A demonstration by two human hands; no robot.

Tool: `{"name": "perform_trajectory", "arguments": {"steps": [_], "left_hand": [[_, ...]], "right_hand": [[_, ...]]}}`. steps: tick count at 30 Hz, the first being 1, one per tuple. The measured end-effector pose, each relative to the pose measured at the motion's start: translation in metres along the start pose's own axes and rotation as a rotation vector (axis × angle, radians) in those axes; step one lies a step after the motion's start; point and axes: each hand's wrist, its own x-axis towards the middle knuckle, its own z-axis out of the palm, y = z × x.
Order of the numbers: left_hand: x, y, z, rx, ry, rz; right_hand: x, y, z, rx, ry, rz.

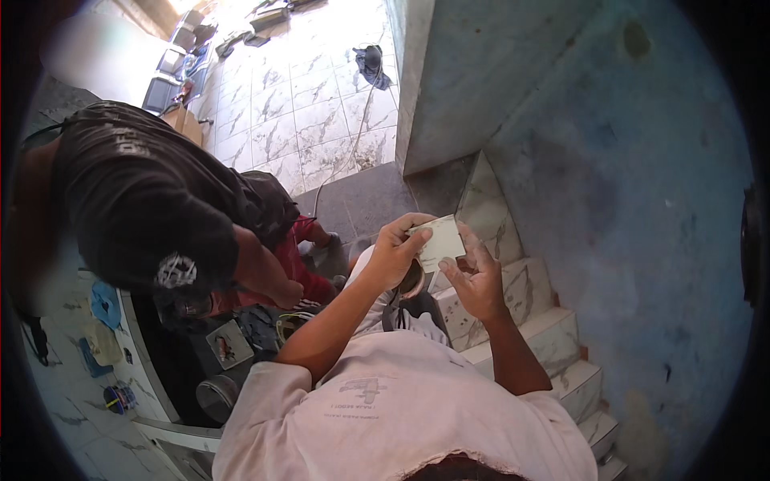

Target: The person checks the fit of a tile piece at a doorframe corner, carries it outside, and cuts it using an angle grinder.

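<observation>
A small, pale, roughly square piece of tile (pixel 441 243) is held up in front of me between both hands. My left hand (pixel 396 255) grips its left side, with the thumb lying on the near face. On the right, my right hand (pixel 480 280) closes on the lower right edge, thumb in front and fingers behind. Part of the piece's back is hidden by the fingers. Just under it, a round brownish rim (pixel 412 280) shows partly behind my left wrist; I cannot make out what it belongs to.
Marble-patterned stairs (pixel 525 301) climb beside a blue wall (pixel 626 216) on my right. A person in a black shirt (pixel 152 200) leans in close on my left. Beyond them, a cable (pixel 353 144) crosses the tiled floor (pixel 273 128). A bucket (pixel 216 397) stands lower left.
</observation>
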Motion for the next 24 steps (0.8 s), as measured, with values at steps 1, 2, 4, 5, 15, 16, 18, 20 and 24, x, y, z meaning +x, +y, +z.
{"name": "perform_trajectory", "arguments": {"steps": [1,2,4,5,15,16,18,20,24], "left_hand": [[0.022,0.003,-0.004,-0.023,-0.021,-0.031],[0.046,0.007,-0.01,-0.047,-0.042,-0.058],[0.103,0.009,-0.041,-0.079,0.083,-0.032],[0.135,0.011,-0.053,-0.101,0.172,-0.036],[0.446,0.105,-0.242,-0.459,0.486,0.315],[0.447,0.118,-0.257,-0.416,0.523,0.325],[0.451,0.144,-0.279,-0.333,0.622,0.309],[0.464,0.164,-0.3,-0.245,0.725,0.29],[0.469,0.169,-0.336,-0.283,0.778,0.293]], "right_hand": [[0.02,0.002,0.001,0.048,0.014,0.022],[0.039,0.009,-0.001,0.042,-0.015,0.02],[0.085,0.022,-0.004,-0.114,-0.029,0.058],[0.11,0.029,-0.006,-0.126,-0.054,0.05],[0.47,0.108,0.073,-0.457,-0.216,-0.363],[0.49,0.106,0.086,-0.476,-0.27,-0.396],[0.529,0.117,0.084,-0.545,-0.264,-0.435],[0.553,0.132,0.08,-0.672,-0.18,-0.444],[0.553,0.131,0.075,-0.638,-0.081,-0.411]]}}
